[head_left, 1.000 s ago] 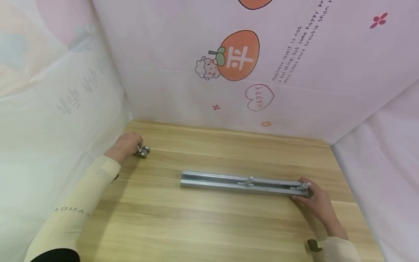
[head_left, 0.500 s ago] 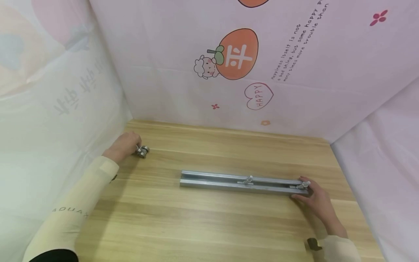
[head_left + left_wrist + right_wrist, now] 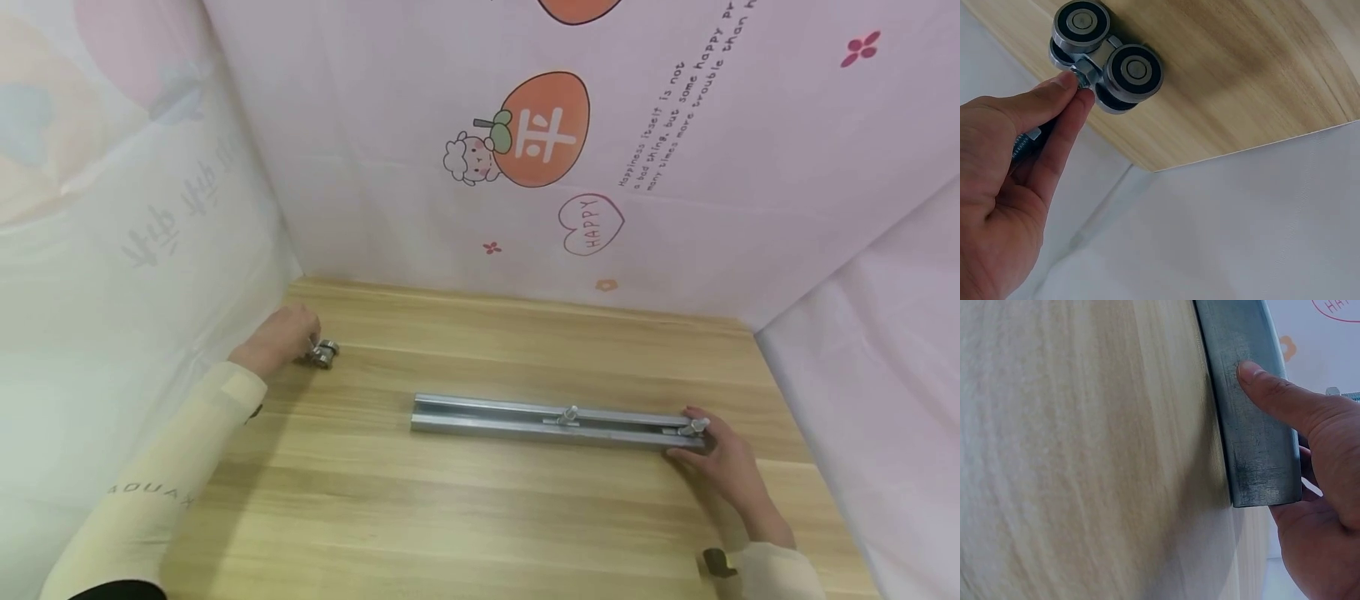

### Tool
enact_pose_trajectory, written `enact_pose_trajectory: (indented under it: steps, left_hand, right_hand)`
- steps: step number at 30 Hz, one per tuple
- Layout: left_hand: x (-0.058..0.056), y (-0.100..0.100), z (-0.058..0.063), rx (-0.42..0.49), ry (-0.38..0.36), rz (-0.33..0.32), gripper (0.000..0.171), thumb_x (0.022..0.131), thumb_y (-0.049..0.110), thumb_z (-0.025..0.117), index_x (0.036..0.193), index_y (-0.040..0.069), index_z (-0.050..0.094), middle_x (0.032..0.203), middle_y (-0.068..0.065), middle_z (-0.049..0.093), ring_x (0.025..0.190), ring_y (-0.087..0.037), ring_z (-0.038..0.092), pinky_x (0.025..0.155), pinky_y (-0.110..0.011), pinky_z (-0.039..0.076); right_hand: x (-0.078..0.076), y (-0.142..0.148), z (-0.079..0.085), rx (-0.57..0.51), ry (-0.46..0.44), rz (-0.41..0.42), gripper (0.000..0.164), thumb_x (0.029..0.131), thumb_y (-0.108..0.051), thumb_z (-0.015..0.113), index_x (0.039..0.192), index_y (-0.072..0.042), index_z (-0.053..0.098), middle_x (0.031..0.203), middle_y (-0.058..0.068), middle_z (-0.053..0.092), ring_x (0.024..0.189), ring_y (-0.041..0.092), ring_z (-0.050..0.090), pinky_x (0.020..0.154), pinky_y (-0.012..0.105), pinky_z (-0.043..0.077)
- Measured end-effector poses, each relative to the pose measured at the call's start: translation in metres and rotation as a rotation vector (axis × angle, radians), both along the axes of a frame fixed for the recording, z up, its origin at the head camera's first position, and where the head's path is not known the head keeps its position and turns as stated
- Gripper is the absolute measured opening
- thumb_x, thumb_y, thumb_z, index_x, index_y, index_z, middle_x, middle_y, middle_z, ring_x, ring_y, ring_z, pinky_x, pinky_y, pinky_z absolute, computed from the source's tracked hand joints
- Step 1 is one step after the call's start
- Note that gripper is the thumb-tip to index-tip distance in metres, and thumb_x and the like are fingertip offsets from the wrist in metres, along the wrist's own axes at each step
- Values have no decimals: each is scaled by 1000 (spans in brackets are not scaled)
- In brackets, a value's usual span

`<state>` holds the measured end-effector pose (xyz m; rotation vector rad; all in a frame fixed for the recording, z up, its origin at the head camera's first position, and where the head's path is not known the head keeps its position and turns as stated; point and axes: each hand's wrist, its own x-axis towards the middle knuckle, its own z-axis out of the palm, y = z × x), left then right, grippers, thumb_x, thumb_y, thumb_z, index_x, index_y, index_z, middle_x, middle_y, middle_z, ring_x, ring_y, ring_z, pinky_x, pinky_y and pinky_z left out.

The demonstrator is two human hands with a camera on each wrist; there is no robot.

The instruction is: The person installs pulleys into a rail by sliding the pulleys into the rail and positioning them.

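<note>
In the head view, my left hand point(image 3: 279, 340) is at the far left of the table, pinching a metal roller trolley point(image 3: 326, 353). The left wrist view shows its black-faced wheels point(image 3: 1135, 70), with thumb and fingertips at the nut; a threaded bolt point(image 3: 1021, 149) runs back into the palm, partly hidden. A long silver channel rail point(image 3: 480, 414) lies slot up across the table. My right hand point(image 3: 726, 462) grips its right end, the thumb point(image 3: 1266, 384) flat on the near side wall. Two bolts stand in the slot, one bolt point(image 3: 570, 414) past the middle, another bolt point(image 3: 696, 427) beside the right hand.
The wooden table point(image 3: 450, 517) meets a printed white-pink sheet point(image 3: 390, 208) along its back edge. A side sheet point(image 3: 97, 317) rises close to my left arm, and another sheet point(image 3: 900, 350) stands beyond the right edge.
The left hand with the roller trolley has shifted very slightly left, and the head view has moved a little. The right hand keeps its grip on the rail.
</note>
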<state>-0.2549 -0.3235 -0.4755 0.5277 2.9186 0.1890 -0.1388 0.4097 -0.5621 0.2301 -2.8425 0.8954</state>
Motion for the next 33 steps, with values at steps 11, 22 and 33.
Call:
enact_pose_trajectory:
  steps: [11,22,33]
  left_hand:
    - [16,14,0,40,24,-45,16,80,-12,75,84,3,78,85,-12,76,78,-29,71,77,-45,63]
    - [34,49,4,31,34,-139,15,81,-10,74,82,5,76,81,-7,73,76,-24,67,75,-42,62]
    - [53,83,8,43,37,-172,16,83,-8,78,78,8,76,78,-4,72,73,-19,65,71,-37,61]
  right_hand:
    - [1,2,-2,-9,1,7,80,70,-13,97,139,4,60,142,37,56,127,64,51,101,78,40]
    - [-1,3,-5,1,22,6,80,69,-13,97,138,4,61,142,36,57,126,62,52,101,77,40]
    - [0,1,-2,-6,13,6,81,69,-12,97,138,4,60,142,36,57,126,63,51,101,77,40]
